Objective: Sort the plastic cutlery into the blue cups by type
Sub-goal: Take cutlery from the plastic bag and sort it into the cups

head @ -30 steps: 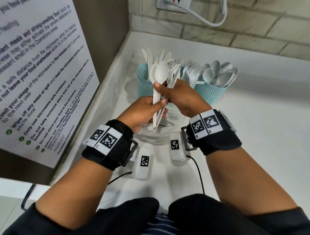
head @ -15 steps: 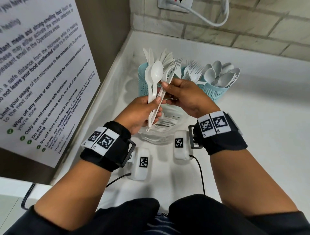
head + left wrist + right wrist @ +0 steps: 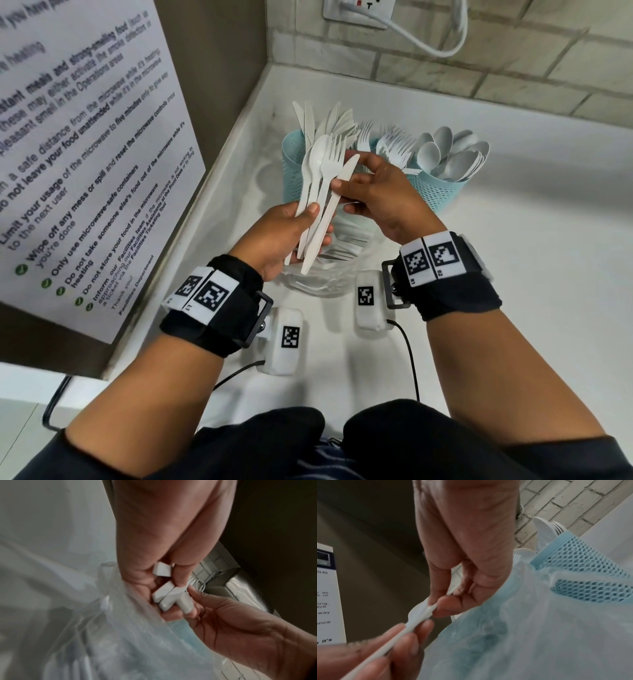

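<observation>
White plastic cutlery, mixed bundle: spoon [image 3: 317, 156], fork [image 3: 334, 154], knife [image 3: 334, 202], matte, handles fanned downward. Held upright above a clear plastic bag [image 3: 325, 277] on the white counter [image 3: 513, 274], near side of the cups. Left hand [image 3: 281, 236] grips the handles, fingers curled round them. Right hand [image 3: 383, 195] pinches the knife between thumb and fingers. Three blue mesh cups behind: left cup [image 3: 291, 171] holds knives, middle forks, right cup [image 3: 442, 192] spoons.

There are three light blue perforated plastic cups [image 3: 442, 193] and two hands. The left hand [image 3: 284, 233] holds four white plastic cutlery pieces [image 3: 322, 192].
</observation>
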